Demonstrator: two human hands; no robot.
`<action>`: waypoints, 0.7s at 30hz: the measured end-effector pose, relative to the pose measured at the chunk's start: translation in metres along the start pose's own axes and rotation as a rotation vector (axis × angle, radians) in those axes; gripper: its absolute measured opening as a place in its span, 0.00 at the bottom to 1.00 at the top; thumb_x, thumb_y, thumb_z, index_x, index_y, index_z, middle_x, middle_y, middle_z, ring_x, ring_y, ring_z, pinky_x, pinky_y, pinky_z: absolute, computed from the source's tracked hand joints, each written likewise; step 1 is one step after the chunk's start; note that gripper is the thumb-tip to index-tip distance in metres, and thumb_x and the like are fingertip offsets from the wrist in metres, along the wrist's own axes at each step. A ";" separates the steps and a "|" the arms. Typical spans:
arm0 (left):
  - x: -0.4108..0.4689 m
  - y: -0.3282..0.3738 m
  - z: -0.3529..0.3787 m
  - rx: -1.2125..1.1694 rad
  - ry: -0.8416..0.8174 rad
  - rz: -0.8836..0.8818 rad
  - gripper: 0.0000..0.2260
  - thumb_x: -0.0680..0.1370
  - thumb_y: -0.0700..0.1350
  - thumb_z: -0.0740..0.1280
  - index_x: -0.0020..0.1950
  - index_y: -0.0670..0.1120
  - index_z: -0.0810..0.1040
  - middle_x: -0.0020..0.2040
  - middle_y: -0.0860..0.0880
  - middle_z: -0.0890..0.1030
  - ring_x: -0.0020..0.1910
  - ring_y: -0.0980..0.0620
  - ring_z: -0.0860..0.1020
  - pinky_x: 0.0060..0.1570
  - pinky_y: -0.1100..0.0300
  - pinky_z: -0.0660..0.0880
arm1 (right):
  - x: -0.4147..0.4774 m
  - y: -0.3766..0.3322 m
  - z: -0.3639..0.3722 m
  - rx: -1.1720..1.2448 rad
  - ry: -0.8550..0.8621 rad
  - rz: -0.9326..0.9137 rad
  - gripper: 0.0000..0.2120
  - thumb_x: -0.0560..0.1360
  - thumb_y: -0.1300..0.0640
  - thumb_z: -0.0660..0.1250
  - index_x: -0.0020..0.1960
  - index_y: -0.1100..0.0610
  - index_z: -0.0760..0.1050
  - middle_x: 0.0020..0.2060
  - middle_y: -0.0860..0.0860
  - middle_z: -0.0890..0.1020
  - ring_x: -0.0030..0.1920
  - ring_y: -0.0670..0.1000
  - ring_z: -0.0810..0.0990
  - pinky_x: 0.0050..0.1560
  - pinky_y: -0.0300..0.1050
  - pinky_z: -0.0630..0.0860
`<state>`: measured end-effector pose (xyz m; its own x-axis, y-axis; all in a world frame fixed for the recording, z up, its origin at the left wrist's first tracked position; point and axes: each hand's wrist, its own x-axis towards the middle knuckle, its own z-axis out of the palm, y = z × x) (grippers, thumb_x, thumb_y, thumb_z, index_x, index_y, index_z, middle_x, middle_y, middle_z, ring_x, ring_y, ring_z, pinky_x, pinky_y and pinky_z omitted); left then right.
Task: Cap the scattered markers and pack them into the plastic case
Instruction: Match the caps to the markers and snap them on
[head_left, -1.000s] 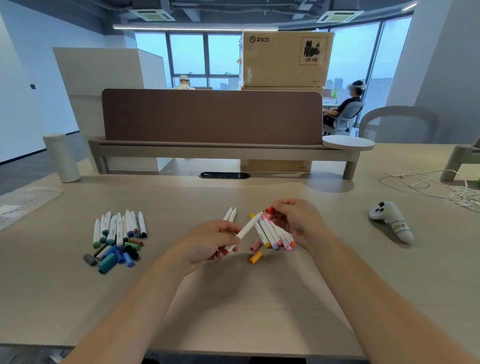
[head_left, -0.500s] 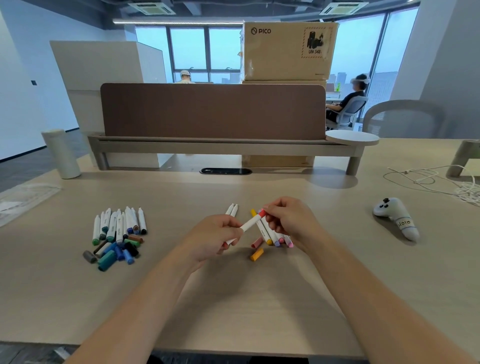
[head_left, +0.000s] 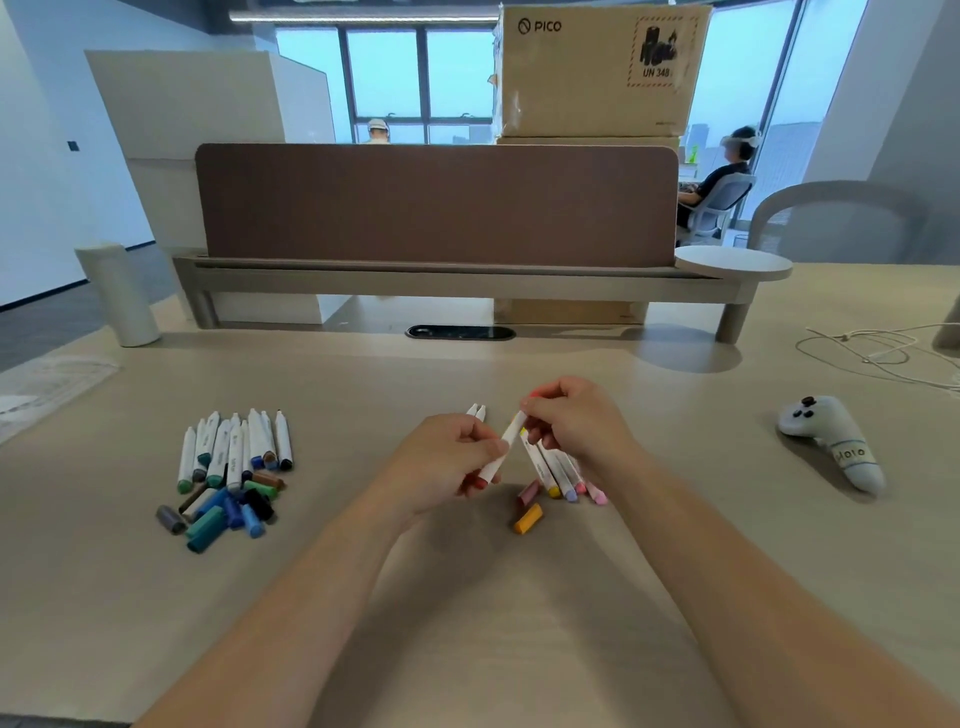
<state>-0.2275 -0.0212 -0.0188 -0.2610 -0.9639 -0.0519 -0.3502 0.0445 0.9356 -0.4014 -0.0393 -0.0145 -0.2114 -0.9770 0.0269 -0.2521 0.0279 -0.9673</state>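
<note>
At frame centre, your left hand (head_left: 452, 460) fingers curl, pinching tilted white marker (head_left: 506, 441) low on barrel. Your right hand (head_left: 571, 421) fingertips pinch red cap (head_left: 535, 393) at its upper end. Just below: capped markers (head_left: 563, 475) on desk (head_left: 467, 623), orange cap (head_left: 528, 518) near. Left of frame: uncapped markers (head_left: 234, 447), loose caps (head_left: 223, 512).

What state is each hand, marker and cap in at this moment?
Left hand: grips the held marker low on its barrel.
Right hand: pinches a red cap at that marker's top; seated or not, unclear.
Marker row: lying flat, far tips uncapped.
Cap pile: loose on the table.
Orange cap: loose, lying alone.
</note>
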 end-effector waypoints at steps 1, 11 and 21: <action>0.003 0.000 -0.004 0.045 0.028 0.001 0.09 0.80 0.45 0.66 0.47 0.40 0.81 0.35 0.44 0.84 0.27 0.53 0.75 0.30 0.61 0.72 | 0.006 -0.001 0.000 -0.023 -0.011 0.016 0.04 0.76 0.61 0.70 0.48 0.62 0.77 0.34 0.57 0.83 0.29 0.49 0.79 0.32 0.42 0.74; 0.045 -0.017 -0.024 0.565 0.271 0.016 0.05 0.76 0.44 0.66 0.41 0.50 0.79 0.37 0.52 0.82 0.41 0.52 0.80 0.42 0.56 0.76 | 0.051 -0.002 0.016 -0.584 -0.022 -0.015 0.11 0.72 0.59 0.69 0.49 0.65 0.82 0.45 0.62 0.84 0.43 0.56 0.82 0.50 0.54 0.80; 0.051 -0.016 -0.003 0.923 0.228 0.042 0.10 0.76 0.53 0.66 0.45 0.47 0.79 0.43 0.49 0.79 0.44 0.48 0.77 0.40 0.56 0.71 | 0.054 0.008 0.027 -0.900 -0.061 -0.104 0.07 0.76 0.54 0.68 0.50 0.56 0.80 0.44 0.52 0.81 0.47 0.53 0.80 0.52 0.50 0.79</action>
<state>-0.2323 -0.0722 -0.0357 -0.1420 -0.9805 0.1355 -0.9423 0.1758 0.2849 -0.3893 -0.0976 -0.0271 -0.1022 -0.9926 0.0649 -0.9151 0.0683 -0.3973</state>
